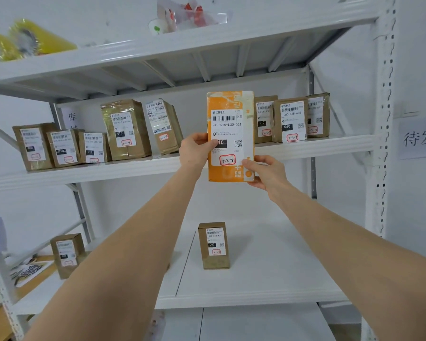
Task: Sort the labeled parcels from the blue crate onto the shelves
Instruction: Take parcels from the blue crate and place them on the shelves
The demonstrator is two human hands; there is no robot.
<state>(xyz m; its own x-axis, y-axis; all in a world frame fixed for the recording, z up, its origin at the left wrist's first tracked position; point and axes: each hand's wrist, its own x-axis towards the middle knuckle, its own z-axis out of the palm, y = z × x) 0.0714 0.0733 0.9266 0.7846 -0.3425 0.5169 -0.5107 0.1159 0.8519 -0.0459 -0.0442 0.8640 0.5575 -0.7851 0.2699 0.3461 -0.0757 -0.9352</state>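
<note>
**Orange parcel held up to the middle shelf**

A person holds an orange parcel (229, 136) upright in front of the middle shelf (84, 172), at a gap in a row of brown parcels. The left grip (194, 151) clasps its left edge, thumb across the label. The right grip (266, 173) pinches its lower right corner. The white label carries a China Post mark, a barcode, "010-010-L30-551", a QR code and a red-bordered sticker handwritten "3-2-", its last digit hard to read. To the right, a brown parcel (290, 120) reads "060-06B-A05" and "060". A small brown box (214, 244) stands alone on the lower shelf (256, 279), also marked "060". A wall sign (419, 137) begins "待发".
</note>
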